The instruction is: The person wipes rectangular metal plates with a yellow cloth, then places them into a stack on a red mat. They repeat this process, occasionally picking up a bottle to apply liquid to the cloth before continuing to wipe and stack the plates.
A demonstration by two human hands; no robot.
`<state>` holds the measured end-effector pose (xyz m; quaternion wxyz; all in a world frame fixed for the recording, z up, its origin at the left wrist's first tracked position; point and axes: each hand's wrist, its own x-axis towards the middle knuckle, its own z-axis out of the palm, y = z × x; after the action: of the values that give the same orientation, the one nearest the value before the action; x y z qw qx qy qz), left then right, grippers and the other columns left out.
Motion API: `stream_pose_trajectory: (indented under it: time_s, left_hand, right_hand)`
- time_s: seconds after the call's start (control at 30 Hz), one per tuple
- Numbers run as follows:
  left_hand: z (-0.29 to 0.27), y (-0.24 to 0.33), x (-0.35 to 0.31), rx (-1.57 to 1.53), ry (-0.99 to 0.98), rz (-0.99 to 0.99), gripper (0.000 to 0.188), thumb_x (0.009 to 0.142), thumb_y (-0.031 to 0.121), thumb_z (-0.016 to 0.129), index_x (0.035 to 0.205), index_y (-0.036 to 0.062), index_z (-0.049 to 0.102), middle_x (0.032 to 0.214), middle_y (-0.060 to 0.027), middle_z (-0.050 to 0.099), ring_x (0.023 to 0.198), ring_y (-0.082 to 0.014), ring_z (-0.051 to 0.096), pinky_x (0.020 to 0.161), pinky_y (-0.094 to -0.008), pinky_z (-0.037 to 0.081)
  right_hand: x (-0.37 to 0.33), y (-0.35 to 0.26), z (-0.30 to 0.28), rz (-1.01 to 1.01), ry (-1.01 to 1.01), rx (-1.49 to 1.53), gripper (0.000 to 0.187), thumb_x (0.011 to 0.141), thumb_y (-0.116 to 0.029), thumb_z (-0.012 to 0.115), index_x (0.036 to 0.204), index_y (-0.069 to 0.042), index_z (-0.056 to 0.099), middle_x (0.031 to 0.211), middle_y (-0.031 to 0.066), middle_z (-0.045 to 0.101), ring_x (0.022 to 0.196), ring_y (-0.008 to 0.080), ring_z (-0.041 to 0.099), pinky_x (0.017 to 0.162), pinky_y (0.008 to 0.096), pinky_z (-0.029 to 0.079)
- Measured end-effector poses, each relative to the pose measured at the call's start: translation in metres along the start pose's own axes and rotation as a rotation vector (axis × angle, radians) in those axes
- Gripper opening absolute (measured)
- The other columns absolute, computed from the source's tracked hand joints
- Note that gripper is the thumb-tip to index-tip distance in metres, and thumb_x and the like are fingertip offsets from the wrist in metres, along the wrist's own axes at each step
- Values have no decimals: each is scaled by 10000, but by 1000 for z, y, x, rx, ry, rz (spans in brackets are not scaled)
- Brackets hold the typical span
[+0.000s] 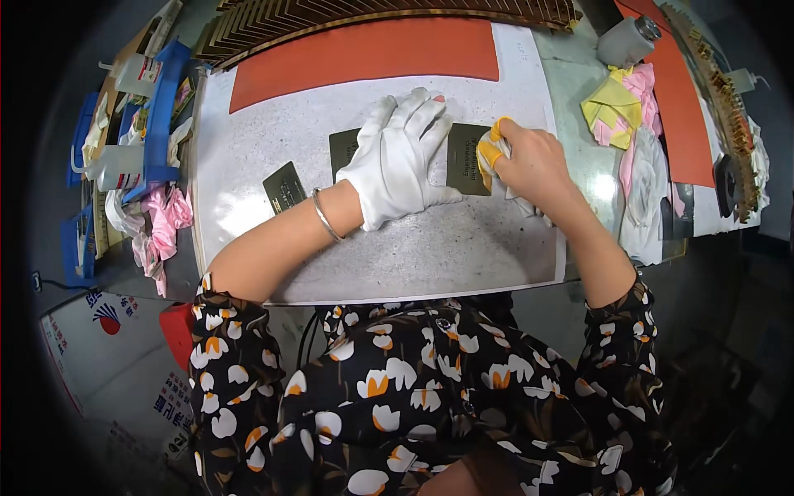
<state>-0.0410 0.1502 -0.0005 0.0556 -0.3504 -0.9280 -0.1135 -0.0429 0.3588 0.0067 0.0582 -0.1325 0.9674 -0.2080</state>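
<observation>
My left hand (401,157), in a white glove, lies flat with its fingers spread over dark plates on the white sheet. Dark surface shows on both sides of it: a dark plate (341,151) at its left and a dark printed plate (465,165) at its right. Whether these are one piece is hidden under the glove. My right hand (533,165) is bare except for yellow finger cots (490,155). Its fingers are closed on a whitish cloth (519,203) at the printed plate's right edge. A smaller dark plate (284,188) lies beside my left wrist.
An orange-red mat (364,59) lies behind, below a brass-coloured slatted rack (372,15). At the right are a metal-capped bottle (628,41) and yellow and pink cloths (616,107). Blue holders (165,116) with squeeze bottles (120,168) stand left, near pink cloth (165,221).
</observation>
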Motion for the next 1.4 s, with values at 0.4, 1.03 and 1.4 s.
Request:
stream_pose_trajectory:
  time_s: [0.4, 1.03, 1.4]
  left_hand:
    - [1, 0, 1, 7, -4, -5, 819, 633, 533, 694, 1236, 27, 472, 1332, -175, 403, 1287, -342, 330, 1057, -516, 231]
    - [-43, -62, -64, 9, -66, -171, 959, 480, 449, 795, 1272, 48, 433, 1206, -160, 465, 1120, -321, 455, 971, -434, 348]
    - [-56, -46, -36, -82, -245, -196, 652, 594, 271, 672, 1161, 12, 480, 1099, -190, 524, 938, -338, 559, 755, -419, 503]
  right_hand:
    - [-40, -7, 6, -32, -5, -9, 203, 763, -194, 607, 826, -13, 538, 645, 156, 609, 609, 345, 595, 579, 459, 438]
    - [-94, 15, 3, 58, 190, 340, 171, 781, -113, 678, 844, -2, 563, 698, 144, 616, 588, 237, 591, 585, 300, 459]
    - [-104, 27, 25, 137, 385, 537, 171, 814, -87, 660, 912, 25, 575, 784, 66, 609, 726, 116, 531, 687, 256, 444]
